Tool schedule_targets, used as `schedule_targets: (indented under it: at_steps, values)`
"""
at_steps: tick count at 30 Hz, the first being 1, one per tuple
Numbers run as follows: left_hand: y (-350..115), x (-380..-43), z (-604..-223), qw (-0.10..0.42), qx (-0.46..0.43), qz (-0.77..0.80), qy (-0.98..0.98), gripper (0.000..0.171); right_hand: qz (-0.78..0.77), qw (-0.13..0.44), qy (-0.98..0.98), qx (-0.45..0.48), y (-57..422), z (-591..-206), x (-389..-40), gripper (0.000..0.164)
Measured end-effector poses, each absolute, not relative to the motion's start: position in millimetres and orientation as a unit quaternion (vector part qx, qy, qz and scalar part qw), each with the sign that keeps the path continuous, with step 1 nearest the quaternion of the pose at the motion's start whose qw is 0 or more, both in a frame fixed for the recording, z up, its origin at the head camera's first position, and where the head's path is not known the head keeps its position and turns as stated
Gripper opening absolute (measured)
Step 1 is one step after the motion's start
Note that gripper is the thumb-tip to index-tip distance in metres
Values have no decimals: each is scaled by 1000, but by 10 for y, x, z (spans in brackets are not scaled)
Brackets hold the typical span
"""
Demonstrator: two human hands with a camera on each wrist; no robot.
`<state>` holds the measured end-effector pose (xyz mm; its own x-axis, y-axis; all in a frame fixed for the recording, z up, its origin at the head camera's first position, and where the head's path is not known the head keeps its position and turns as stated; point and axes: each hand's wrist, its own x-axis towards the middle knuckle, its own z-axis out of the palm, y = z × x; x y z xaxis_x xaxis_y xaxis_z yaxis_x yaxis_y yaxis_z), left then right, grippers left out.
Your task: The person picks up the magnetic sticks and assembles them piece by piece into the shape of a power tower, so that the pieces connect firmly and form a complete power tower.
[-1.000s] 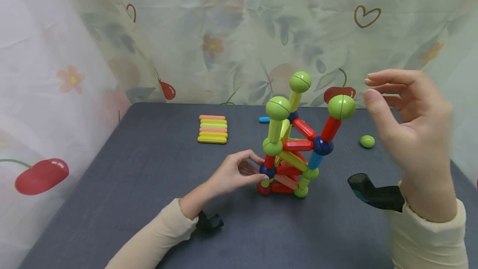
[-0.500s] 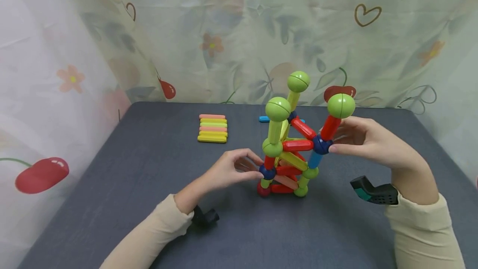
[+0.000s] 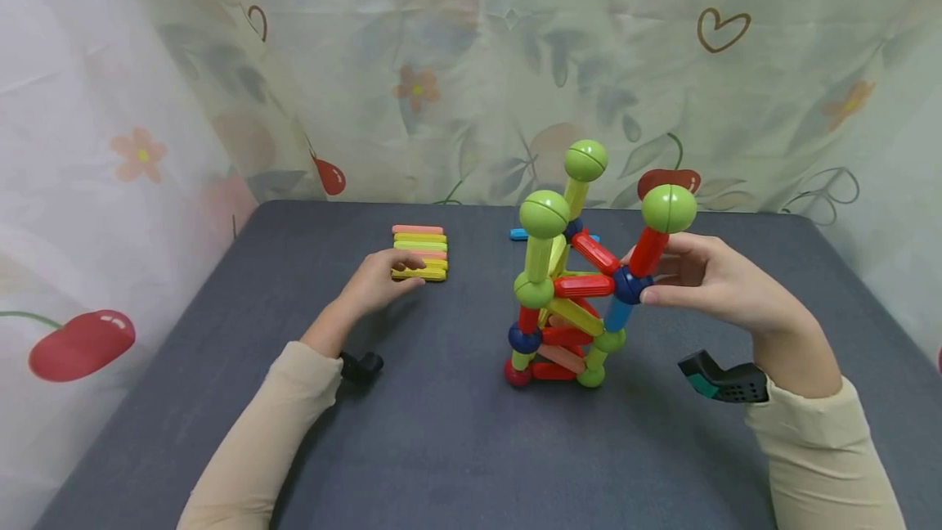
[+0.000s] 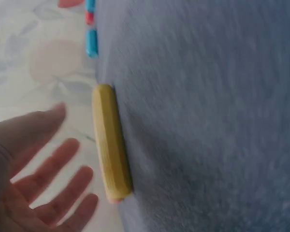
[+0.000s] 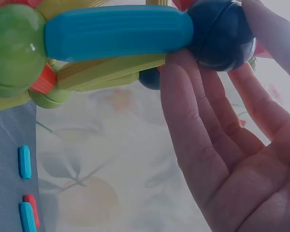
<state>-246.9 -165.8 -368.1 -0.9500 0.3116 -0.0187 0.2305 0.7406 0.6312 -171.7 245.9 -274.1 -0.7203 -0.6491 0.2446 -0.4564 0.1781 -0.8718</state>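
A tower of magnetic rods and balls (image 3: 577, 316) stands right of the middle of the dark table, with green balls (image 3: 545, 213) on its upright top rods. My right hand (image 3: 724, 285) pinches a dark blue ball (image 3: 629, 285) on the tower's right side. The right wrist view shows thumb and fingers around that ball (image 5: 221, 34), beside a blue rod (image 5: 118, 33). My left hand (image 3: 374, 280) hovers with parted fingers at a row of yellow, green and pink rods (image 3: 419, 240). In the left wrist view, its fingers are apart from the nearest yellow rod (image 4: 111, 142).
Blue rods (image 3: 518, 234) lie near the table's (image 3: 471, 448) back edge, partly behind the tower. A red rod (image 5: 32, 209) lies among them in the right wrist view. A printed curtain (image 3: 486, 72) hangs behind the table.
My right hand has come down from beside the tower and taken hold of the dark blue ball. My left hand has let go of the lower blue ball and moved left to the rods.
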Motion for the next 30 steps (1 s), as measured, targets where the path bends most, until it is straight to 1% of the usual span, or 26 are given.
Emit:
schedule_targets:
  at_steps: [4,7,11,16,19,22,25,30]
  values:
    - [-1692,-2542,-3723,78,141,274,948,32,-528,95,763,-361,2452,-2738,-1720,43]
    - [-1679,-2581,-3742,74,137,238,959,32,-530,97,761,-361,2450,-2742,-1722,44]
    - [-1648,-2615,-3759,65,110,180,975,31,-529,96,762,-360,2449,-2754,-1723,44]
    - [-1660,-2635,-3769,78,80,153,982,30,-541,101,748,-370,2438,-2768,-1731,46]
    - [-1667,-2627,-3721,85,96,220,967,33,-547,103,741,-376,2431,-2774,-1733,47]
    - [-1603,-2597,-3610,80,138,336,928,34,-549,104,739,-377,2430,-2776,-1734,45]
    - [-1428,-2506,-3416,80,172,448,874,34,-549,102,739,-376,2432,-2778,-1734,46]
    - [-1045,-2232,-3028,97,215,585,776,38,-549,102,740,-374,2436,-2779,-1732,49]
